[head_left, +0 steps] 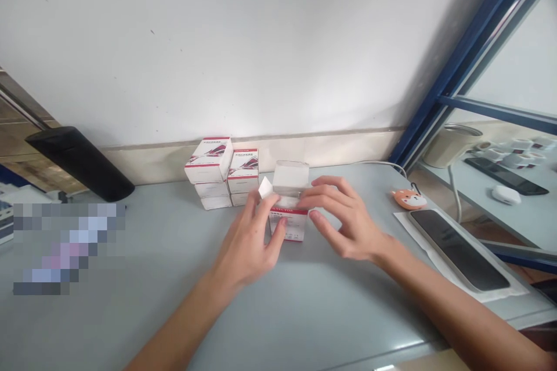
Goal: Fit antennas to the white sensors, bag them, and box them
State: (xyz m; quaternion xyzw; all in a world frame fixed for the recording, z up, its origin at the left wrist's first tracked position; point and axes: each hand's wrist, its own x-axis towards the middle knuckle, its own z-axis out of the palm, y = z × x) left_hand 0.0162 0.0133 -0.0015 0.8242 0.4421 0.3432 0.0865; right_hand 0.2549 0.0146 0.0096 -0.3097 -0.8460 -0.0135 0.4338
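Observation:
A small white carton with a red band (pixel 289 225) stands upright on the grey table (pixel 174 278), its top flaps raised. My left hand (pixel 250 243) grips its left side, thumb on the front and fingers by the small side flap. My right hand (pixel 343 217) reaches in from the right, fingers spread, fingertips touching the carton's top edge and right side. Behind it, against the wall, a stack of matching closed cartons (pixel 221 173) sits in two columns.
A dark phone (pixel 456 249) lies on a white sheet at the right, with an orange animal-shaped charm (pixel 409 199) beside it. A black cylinder (pixel 80 162) leans at the left wall. A blue frame (pixel 461 69) borders the right, and a cable runs along the back.

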